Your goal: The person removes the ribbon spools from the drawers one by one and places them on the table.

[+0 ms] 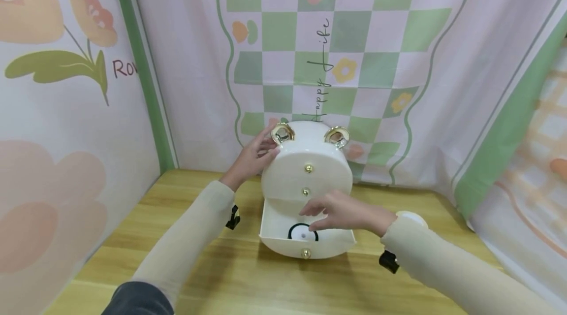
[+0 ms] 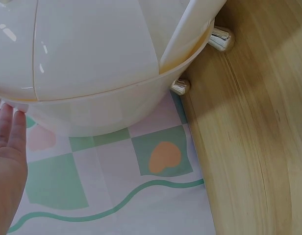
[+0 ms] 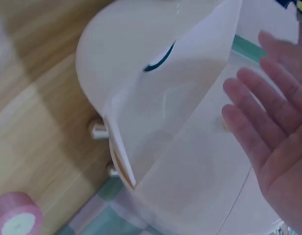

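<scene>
Possibly my empty, loose-fingered right hand (image 1: 343, 210) could knock the open drawer (image 1: 330, 248), shifting the box (image 1: 283, 174) my left hand (image 1: 254, 156) touches without gripping.

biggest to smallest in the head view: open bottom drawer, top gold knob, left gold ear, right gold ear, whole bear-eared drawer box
1. Bear-eared drawer box
2. Open bottom drawer
3. Left gold ear and right gold ear: too alike to rank
4. Top gold knob

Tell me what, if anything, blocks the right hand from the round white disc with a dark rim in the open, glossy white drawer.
Nothing visible stands between the right hand and the dark-rimmed disc: the white drawer is open above, and the hand hovers by that opening. The drawer's front wall only hides the disc's near edge.
</scene>
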Available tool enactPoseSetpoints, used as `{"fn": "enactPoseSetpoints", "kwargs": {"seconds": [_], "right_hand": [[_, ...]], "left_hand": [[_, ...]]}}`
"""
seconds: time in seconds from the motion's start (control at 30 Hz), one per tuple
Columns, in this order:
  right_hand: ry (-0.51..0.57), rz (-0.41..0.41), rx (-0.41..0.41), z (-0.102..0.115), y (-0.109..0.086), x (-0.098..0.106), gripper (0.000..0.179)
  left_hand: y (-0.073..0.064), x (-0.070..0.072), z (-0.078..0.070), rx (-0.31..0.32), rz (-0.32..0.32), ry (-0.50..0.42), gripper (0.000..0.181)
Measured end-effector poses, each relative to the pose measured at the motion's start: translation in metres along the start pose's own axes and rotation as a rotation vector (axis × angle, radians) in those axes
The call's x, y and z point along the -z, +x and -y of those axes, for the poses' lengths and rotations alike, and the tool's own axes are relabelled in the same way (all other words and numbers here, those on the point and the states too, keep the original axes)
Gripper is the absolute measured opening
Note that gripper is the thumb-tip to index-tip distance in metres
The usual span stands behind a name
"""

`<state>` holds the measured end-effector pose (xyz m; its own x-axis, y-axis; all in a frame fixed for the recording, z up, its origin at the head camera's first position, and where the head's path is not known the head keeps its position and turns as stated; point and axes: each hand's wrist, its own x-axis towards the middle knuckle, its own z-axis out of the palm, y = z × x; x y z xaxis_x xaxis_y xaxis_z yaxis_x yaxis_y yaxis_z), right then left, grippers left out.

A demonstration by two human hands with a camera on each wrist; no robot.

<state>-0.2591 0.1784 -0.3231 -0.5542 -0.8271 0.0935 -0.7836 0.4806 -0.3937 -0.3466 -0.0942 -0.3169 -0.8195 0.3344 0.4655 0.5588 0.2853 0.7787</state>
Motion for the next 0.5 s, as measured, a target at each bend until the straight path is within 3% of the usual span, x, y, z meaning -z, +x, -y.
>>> {"fn": "enactPoseSetpoints", "kwargs": {"seconds": [0.27,0.5], "right_hand": [[-0.057,0.095,0.046,-0.022,0.017,-0.001,0.037],[-0.015,0.172,-0.048,-0.033,0.022,-0.003,0.044]], "left_hand": [[0.001,-0.001,0.001,0.006,-0.006,-0.008,0.069],[0.001,-0.001,0.003,0.002,-0.005,-0.016,0.069]]}}
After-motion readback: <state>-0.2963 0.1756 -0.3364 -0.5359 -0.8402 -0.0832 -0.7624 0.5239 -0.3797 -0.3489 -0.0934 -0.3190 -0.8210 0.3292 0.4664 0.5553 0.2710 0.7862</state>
